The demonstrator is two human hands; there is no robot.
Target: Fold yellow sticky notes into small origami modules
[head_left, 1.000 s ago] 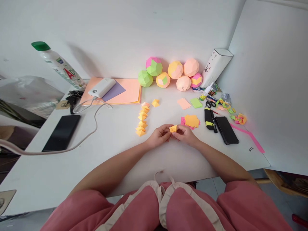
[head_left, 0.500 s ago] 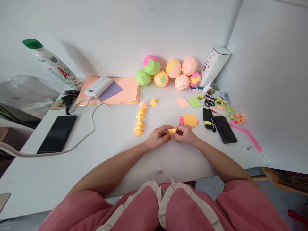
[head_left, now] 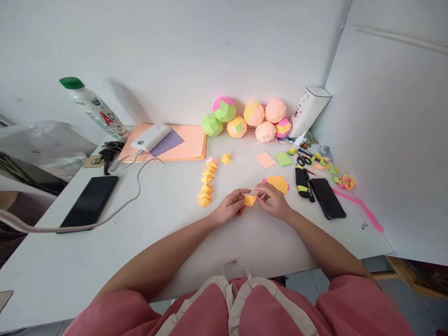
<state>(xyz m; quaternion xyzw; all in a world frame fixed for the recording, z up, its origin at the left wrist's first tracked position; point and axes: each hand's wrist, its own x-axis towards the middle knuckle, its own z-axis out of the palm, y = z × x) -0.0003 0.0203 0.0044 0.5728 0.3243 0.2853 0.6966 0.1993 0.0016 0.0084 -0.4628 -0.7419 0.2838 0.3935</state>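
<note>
My left hand (head_left: 229,206) and my right hand (head_left: 273,199) meet over the white table (head_left: 175,242), both pinching a small folded orange paper piece (head_left: 250,200) between thumb and fingers. Just left of my left hand runs a line of several folded orange paper units (head_left: 207,181), with one more unit (head_left: 226,159) set apart. Behind my right hand lies a loose stack of orange and pink paper squares (head_left: 279,183).
Several paper polyhedron balls (head_left: 245,119) sit by the wall. A power bank (head_left: 151,137) lies on peach sheets (head_left: 185,137), its cable crossing to a phone (head_left: 90,202). A bottle (head_left: 94,109) stands at left. Markers (head_left: 303,181), another phone (head_left: 328,198), scissors (head_left: 305,160) and scraps are at right.
The folded orange piece has turned in my fingers and now shows a flat pointed face. My hands stay together; the view has tilted slightly.
</note>
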